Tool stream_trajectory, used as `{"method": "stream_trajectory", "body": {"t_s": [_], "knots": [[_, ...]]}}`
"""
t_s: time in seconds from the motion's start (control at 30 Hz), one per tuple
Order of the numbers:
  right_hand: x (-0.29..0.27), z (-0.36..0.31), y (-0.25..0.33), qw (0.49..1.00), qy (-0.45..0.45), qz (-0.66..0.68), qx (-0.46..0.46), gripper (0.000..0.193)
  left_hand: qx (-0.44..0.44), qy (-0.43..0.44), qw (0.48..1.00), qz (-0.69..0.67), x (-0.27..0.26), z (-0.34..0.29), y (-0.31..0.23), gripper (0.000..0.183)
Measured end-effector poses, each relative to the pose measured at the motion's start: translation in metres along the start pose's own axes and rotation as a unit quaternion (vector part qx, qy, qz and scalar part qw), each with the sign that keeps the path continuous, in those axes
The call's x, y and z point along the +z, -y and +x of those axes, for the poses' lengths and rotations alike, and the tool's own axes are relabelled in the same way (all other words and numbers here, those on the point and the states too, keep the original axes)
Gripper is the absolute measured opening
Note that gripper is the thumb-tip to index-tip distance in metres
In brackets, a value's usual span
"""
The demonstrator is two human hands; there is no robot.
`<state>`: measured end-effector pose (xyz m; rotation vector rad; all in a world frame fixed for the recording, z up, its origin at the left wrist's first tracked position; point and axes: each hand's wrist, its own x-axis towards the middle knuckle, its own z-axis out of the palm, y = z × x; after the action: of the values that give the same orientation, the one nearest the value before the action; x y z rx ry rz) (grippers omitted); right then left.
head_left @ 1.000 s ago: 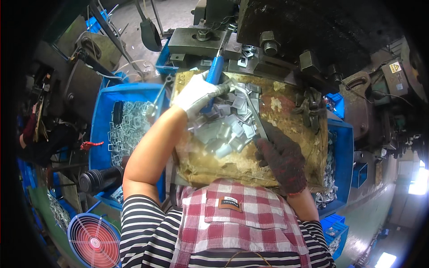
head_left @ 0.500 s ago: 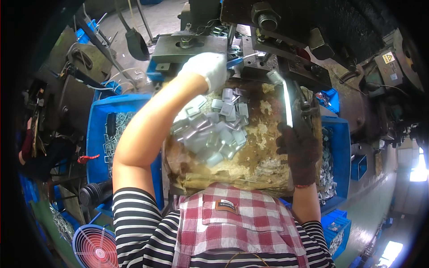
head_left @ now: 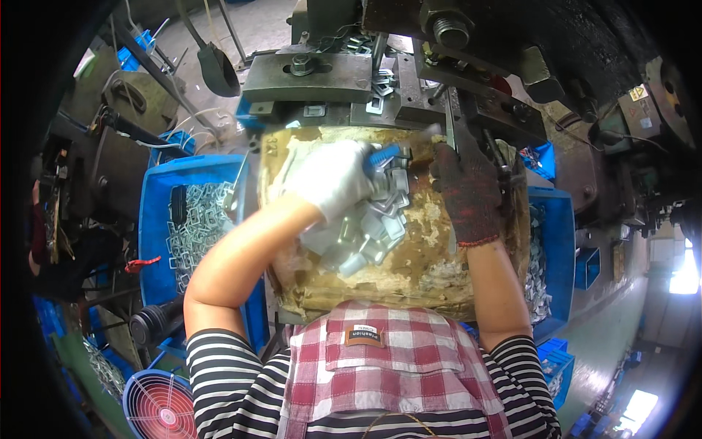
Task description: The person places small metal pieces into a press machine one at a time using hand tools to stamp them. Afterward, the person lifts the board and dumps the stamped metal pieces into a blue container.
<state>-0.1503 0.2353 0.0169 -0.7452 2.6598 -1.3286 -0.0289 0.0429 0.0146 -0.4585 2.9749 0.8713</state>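
My left hand [head_left: 333,175], in a white glove and blurred by motion, is closed round a blue-handled tool [head_left: 385,154] whose tip I cannot make out. It hovers over a pile of small rectangular metal pieces [head_left: 382,227] on a worn, brown-stained work board [head_left: 431,256]. My right hand [head_left: 468,183], in a dark knitted glove with a reddish cuff, is at the board's far right. Its fingers are closed on a long thin metal strip [head_left: 450,121], which points away toward the press.
Beyond the board stand the press's steel die blocks [head_left: 307,77], with cut frame-shaped pieces [head_left: 379,91] between them. A blue bin [head_left: 150,219] of metal frames is at the left, another blue bin [head_left: 559,256] at the right. A red fan [head_left: 161,410] stands lower left.
My left hand has come back from the die blocks to the pile with the blue-handled tool. My right hand has moved forward toward the press, and its metal strip now reaches the dies.
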Motion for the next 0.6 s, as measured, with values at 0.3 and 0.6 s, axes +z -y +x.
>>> {"method": "stream_trajectory", "body": {"t_s": [0.3, 0.6], "knots": [[-0.042, -0.015, 0.013, 0.999, -0.036, 0.011, 0.010, 0.044, -0.001, -0.096, 0.994, -0.052, 0.006, -0.005, 0.024, 0.027], [-0.038, -0.096, 0.048, 0.955, 0.160, 0.196, 0.157, 0.045, -0.203, -0.071, 0.874, -0.436, -0.008, -0.008, 0.015, 0.042]]}}
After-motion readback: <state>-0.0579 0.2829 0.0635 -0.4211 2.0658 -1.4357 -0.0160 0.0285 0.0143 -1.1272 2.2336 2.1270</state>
